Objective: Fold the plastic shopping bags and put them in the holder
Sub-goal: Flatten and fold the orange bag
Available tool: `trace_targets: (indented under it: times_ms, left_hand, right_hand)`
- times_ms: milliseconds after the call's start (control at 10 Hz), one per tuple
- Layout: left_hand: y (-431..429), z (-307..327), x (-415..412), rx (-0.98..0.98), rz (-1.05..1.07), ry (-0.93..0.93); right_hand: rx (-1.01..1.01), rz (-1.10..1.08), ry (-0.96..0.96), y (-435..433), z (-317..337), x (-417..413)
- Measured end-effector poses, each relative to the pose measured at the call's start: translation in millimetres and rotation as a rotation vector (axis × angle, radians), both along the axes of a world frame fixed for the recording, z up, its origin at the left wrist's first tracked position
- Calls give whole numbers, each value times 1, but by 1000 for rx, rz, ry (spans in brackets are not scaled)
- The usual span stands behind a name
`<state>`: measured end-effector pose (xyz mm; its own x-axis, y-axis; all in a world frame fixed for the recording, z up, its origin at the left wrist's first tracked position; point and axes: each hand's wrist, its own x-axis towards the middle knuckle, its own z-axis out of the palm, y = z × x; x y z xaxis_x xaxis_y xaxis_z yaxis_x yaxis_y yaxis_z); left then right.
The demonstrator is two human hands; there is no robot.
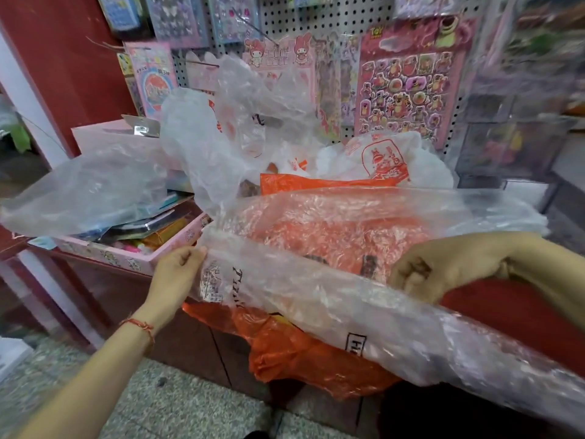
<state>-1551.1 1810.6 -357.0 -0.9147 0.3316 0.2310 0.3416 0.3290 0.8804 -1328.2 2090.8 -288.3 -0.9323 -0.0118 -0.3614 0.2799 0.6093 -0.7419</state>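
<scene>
Left grip [177,274] and right grip [443,267] pinch clear bag [316,299] stretched between them

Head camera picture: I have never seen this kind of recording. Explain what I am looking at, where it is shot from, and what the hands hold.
There is no machine here. A person wears one wide camera on the head, looking forward and down, so you see their own arms. The left hand pinches one edge of a clear bag. The right hand grips it further along with curled fingers, spreading it over a shop counter. Under it lies an orange bag that hangs over the counter's front. Behind are crumpled clear bags and a white printed bag. On the left stands a pink box of stationery, and sticker sheets hang behind. I cannot make out a bag holder.
</scene>
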Motion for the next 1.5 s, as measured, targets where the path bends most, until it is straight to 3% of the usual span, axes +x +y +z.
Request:
trace_targets:
  times_ms: [100,200,400,500,600,700,800,900,1000,1100,1200,1300,1400,1500]
  left_hand:
    - [5,3,-2,-39,8,113]
    - [6,5,-3,-39,-16,160]
    - [19,11,-2,130,23,26]
    - [27,9,2,215,27,-180]
    - [29,8,0,313,69,-334]
    - [30,10,-1,370,67,-382]
    - [32,12,3,380,68,-403]
    - [32,12,7,385,75,-409]
    - [33,13,13,370,70,-364]
    - [35,13,21,208,129,-140]
    - [31,10,24,52,170,163]
    - [30,8,30,-31,162,331]
    - [36,-3,36,-80,82,264]
    - [40,-9,43,-65,-149,-157]
  right_hand:
    - [289,6,10,18,14,15]
    - [101,-91,-7,25,26,26]
    - [255,-492,377,26,42,31]
    - [473,-688,695,12,55,49]
    - [555,-926,933,-8,54,76]
    - [413,-844,367,-26,35,95]
    - [357,-678,27,-34,8,99]
    - [70,-793,284,-37,-10,94]
    - [-53,-890,564,-39,-22,78]
    - [-110,-930,771,-39,-32,63]
    - [103,-945,807,-36,-40,57]
    - [269,-919,696,-19,-50,62]
    - [305,-871,521,-9,-51,73]
    - [68,-872,298,0,-45,93]
